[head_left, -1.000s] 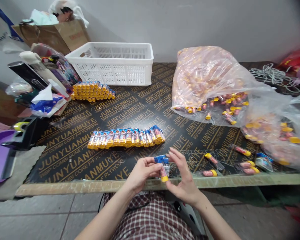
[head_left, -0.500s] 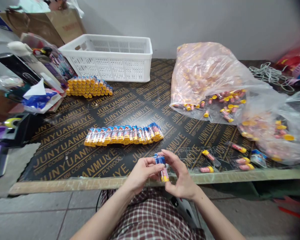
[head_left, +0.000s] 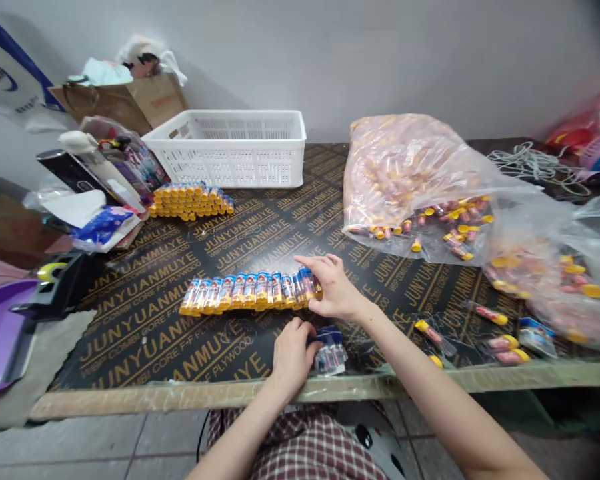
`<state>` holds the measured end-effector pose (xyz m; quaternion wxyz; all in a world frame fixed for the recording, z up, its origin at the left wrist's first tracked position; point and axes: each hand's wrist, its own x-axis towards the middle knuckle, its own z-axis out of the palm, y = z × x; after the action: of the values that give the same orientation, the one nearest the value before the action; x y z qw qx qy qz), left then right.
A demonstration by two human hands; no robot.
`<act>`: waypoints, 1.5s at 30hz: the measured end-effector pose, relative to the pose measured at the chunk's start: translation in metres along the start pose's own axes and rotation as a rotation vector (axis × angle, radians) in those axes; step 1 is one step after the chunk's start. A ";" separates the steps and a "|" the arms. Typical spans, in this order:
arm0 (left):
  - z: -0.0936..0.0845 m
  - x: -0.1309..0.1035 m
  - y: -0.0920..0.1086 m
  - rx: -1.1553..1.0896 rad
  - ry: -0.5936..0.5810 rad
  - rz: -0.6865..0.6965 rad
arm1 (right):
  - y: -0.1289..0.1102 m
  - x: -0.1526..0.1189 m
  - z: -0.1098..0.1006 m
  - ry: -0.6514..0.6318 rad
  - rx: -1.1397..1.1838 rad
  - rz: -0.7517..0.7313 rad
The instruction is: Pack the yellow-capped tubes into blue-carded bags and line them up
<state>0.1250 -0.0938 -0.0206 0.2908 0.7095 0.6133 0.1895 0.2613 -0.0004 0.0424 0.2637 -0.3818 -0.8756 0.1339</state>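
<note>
A row of small tubes (head_left: 237, 291) with blue printed labels and yellow caps lies across the middle of the table. My right hand (head_left: 337, 288) is at the row's right end, thumb and fingers closed around an end tube (head_left: 307, 283), which the hand partly hides. Closer to the table's front edge, my left hand (head_left: 293, 353) has its fingers curled and pinched at the left side of a small stack of clear, blue-topped labels (head_left: 331, 352). Its fingertips are on the edge of that stack.
Stacked tubes (head_left: 193, 200) lie before a white basket (head_left: 230, 163). A large plastic bag (head_left: 395, 167) spills pink, yellow-capped tubes at right, and loose ones, such as one tube (head_left: 435, 337), lie nearer. A black-and-purple dustpan (head_left: 5, 333) is at left; white cord (head_left: 535, 167) is coiled behind.
My right hand has carried the tube from in front of me up and left to the row's end. My left hand has let go of it and moved to the label stack.
</note>
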 end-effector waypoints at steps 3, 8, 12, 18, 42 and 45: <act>0.002 0.000 -0.002 0.007 -0.007 0.030 | 0.004 0.010 0.009 -0.091 -0.075 0.038; 0.001 -0.002 -0.008 -0.006 -0.015 0.092 | 0.001 -0.008 -0.013 -0.079 -0.186 0.093; 0.001 -0.006 -0.007 -0.009 -0.003 0.083 | 0.023 -0.060 -0.052 -0.225 -0.536 0.565; -0.003 -0.007 0.001 -0.096 0.064 0.080 | 0.071 -0.147 -0.070 -0.386 -0.562 0.746; -0.031 -0.002 0.002 -1.488 0.191 -0.580 | -0.066 -0.139 0.013 0.525 0.403 0.364; -0.032 -0.003 0.002 -1.484 0.204 -0.576 | -0.068 -0.138 0.014 0.523 0.337 0.295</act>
<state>0.1059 -0.0909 0.0054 0.6668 0.1241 0.5097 0.5293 0.2917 -0.1483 0.0111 0.5164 -0.4770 -0.6793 0.2108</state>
